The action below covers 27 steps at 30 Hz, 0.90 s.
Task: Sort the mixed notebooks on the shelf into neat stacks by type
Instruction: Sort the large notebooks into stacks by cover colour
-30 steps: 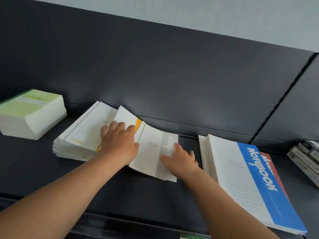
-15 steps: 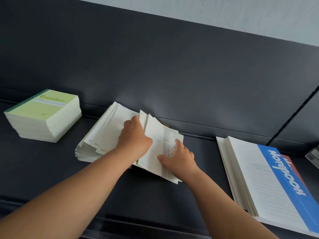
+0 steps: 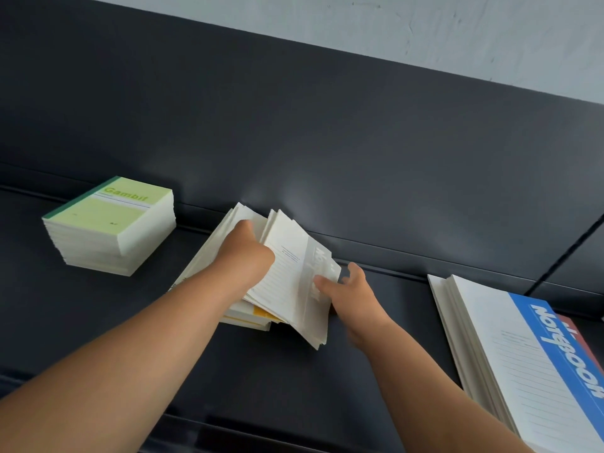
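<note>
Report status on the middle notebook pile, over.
Left hand grips white notebooks, tilted up off the mixed pile. Right hand thumb on their cover, grip unclear. Green stack left, blue stack right, both apart.

Blue notebook (image 3: 552, 364) (right corner) offscreen

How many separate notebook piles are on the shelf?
3: green stack at left, white pile in the middle, blue-covered stack at right. Others may lie beyond the frame.
</note>
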Each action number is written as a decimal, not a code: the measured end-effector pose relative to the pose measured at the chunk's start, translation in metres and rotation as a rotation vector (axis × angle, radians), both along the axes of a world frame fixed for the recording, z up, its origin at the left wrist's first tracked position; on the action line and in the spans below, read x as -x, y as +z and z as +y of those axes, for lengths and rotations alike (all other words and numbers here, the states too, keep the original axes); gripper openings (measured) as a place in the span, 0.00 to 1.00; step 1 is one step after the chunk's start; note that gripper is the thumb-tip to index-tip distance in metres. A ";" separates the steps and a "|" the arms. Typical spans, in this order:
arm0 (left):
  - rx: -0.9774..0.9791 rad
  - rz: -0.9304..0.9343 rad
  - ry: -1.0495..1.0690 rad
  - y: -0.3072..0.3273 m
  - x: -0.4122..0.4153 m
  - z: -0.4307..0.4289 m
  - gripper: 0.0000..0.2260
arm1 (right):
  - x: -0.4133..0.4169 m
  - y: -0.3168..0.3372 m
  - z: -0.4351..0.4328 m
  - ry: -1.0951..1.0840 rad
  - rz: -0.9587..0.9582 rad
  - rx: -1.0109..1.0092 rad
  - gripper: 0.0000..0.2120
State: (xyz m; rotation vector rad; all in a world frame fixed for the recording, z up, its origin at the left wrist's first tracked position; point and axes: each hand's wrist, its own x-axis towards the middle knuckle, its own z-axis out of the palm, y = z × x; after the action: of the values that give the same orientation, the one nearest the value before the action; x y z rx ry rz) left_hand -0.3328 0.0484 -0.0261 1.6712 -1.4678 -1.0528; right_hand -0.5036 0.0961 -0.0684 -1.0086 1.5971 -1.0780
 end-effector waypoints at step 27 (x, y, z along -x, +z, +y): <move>-0.032 -0.487 -0.204 0.009 -0.062 -0.012 0.27 | -0.074 0.007 -0.033 0.112 -0.297 -0.051 0.17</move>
State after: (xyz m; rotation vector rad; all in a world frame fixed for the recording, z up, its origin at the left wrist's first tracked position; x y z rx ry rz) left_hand -0.2712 0.0366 -0.0173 1.9215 -1.9727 -0.8043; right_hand -0.4295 0.0631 -0.0614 -0.8494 1.3067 -1.0511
